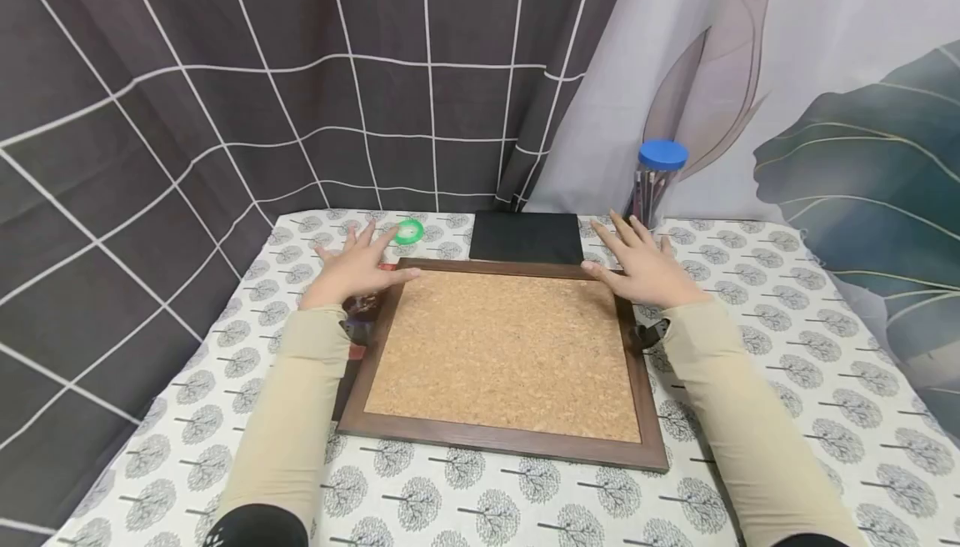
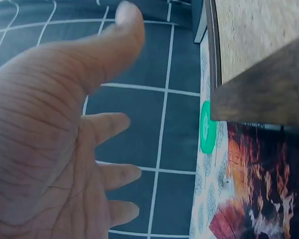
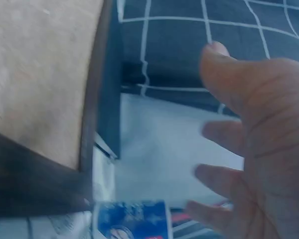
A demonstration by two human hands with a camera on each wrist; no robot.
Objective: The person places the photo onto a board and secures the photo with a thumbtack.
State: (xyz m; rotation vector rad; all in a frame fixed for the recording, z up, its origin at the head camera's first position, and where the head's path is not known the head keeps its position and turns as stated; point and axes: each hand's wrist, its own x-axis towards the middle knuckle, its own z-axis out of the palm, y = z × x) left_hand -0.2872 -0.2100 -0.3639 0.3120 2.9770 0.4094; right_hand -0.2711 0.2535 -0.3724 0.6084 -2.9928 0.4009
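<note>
A cork board in a dark brown wooden frame lies flat on the table, slightly turned. My left hand is spread above its far left corner, thumb reaching over the frame. Over the far right corner is my right hand, fingers also spread. In the left wrist view the left hand holds nothing and appears apart from the frame. Nothing is in the right hand either, beside the board in the right wrist view. A dark printed picture sticks out beneath the board's left side.
Beyond the left hand lies a green ring-shaped thing. A flat black object sits behind the board. A clear jar with a blue lid, holding pencil-like sticks, stands behind the right hand. Curtains hang along the table's back.
</note>
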